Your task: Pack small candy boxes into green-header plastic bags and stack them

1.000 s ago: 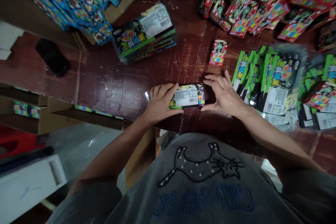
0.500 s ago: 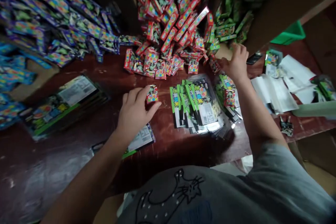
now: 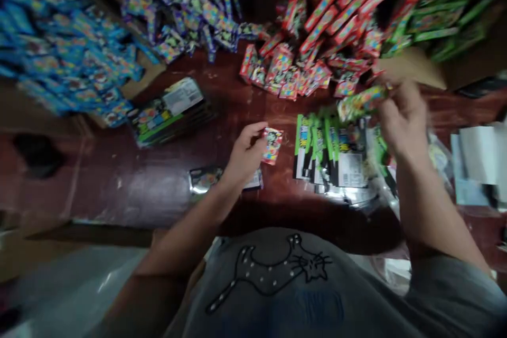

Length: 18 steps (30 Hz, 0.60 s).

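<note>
My left hand [image 3: 249, 149] pinches a small red candy packet [image 3: 272, 145] over the middle of the table. On the right, my right hand [image 3: 404, 116], blurred by motion, grips a green candy packet [image 3: 362, 102] by one end. Just below that packet lies a fanned stack of green-and-black printed pouches [image 3: 350, 169]. Beyond both hands spreads a heap of red packets [image 3: 281, 66]. Under my left wrist, another printed pouch [image 3: 206, 177] lies flat, partly covered by the arm.
Blue packets [image 3: 71, 47] fill a box at the far left, with purple packets [image 3: 178, 21] beside it. Green packets [image 3: 439, 16] are heaped at the back right. A pouch stack [image 3: 170, 111] lies left. White sheets [image 3: 477, 153] are at the right.
The view has swung left. My right hand has come back from the green heap with a green packet. My left hand still holds the red packet, now turned more upright.
</note>
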Each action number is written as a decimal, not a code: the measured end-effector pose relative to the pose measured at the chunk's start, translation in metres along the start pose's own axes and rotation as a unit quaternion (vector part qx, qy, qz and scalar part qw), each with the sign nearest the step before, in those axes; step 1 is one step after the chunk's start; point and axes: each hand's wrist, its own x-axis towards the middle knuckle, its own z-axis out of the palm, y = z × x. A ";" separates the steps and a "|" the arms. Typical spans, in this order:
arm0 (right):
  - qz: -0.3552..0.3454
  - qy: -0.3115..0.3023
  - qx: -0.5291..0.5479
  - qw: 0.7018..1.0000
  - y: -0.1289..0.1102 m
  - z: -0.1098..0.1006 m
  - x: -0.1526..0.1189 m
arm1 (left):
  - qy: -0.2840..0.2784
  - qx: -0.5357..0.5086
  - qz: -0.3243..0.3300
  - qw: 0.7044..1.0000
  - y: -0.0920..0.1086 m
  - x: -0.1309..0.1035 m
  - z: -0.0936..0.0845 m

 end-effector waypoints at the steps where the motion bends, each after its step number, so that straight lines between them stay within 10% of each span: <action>1: 0.006 -0.036 0.025 0.999 -0.012 0.017 -0.022 | 0.006 -0.015 -0.016 1.000 -0.004 -0.004 0.005; 5: 0.083 -0.061 -0.065 0.993 -0.060 0.078 -0.091 | -0.005 0.030 -0.012 0.999 -0.012 -0.014 0.014; 8: 0.123 -0.161 -0.227 0.953 -0.080 0.086 -0.110 | -0.013 0.145 0.094 0.985 -0.004 -0.025 -0.002; 12: 0.018 -0.231 -0.300 0.926 -0.081 0.061 -0.096 | -0.086 0.318 0.221 0.918 0.009 -0.032 -0.029; 15: -0.134 -0.335 -0.240 0.901 -0.074 0.058 -0.073 | -0.172 0.390 0.229 0.875 0.011 -0.025 -0.034; 18: -0.143 -0.414 -0.241 0.866 -0.069 0.076 -0.063 | -0.202 0.423 0.216 0.857 0.010 -0.017 -0.030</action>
